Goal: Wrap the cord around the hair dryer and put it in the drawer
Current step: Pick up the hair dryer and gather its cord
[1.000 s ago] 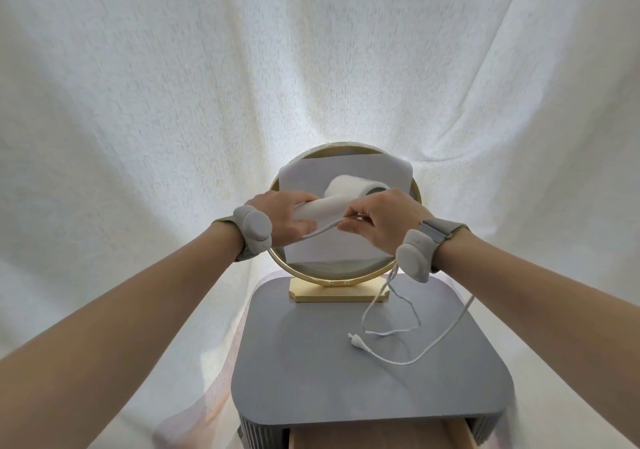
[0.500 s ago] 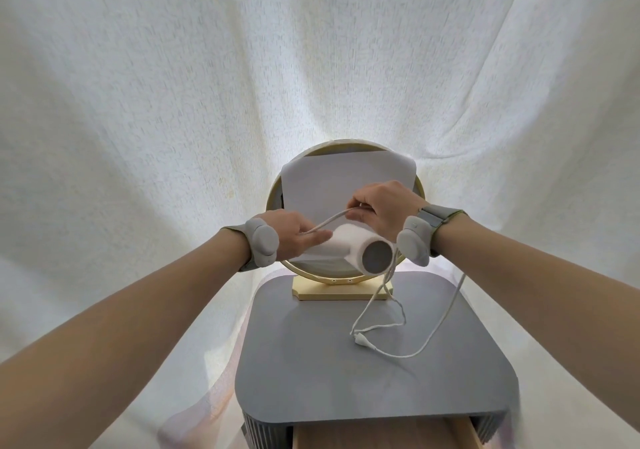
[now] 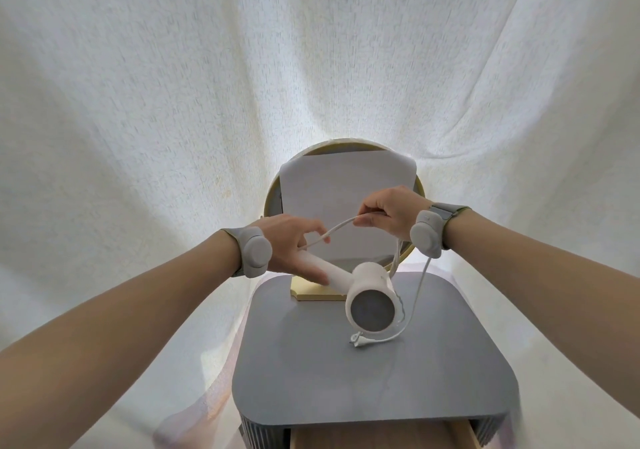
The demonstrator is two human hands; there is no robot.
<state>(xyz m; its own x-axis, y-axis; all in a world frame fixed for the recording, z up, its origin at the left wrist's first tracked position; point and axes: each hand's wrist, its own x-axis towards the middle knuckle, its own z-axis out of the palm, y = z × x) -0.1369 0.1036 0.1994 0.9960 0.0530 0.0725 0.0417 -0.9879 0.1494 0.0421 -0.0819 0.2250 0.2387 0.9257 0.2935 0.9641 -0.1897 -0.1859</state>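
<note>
Head view: left hand [image 3: 294, 241] grips hair dryer [image 3: 360, 293]; right hand [image 3: 391, 211] pinches cord [image 3: 332, 232]; drawer [image 3: 377, 439] open, contents unseen.

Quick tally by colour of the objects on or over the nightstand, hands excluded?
White: 2, hair dryer and its cord
Gold-framed: 1, round mirror
White sheet over the mirror: 1, paper
Total: 4

Mirror [image 3: 343, 185] at back of table [image 3: 346, 379]; plug [image 3: 358, 340] on tabletop; drawer [image 3: 377, 440] below front edge.
</note>
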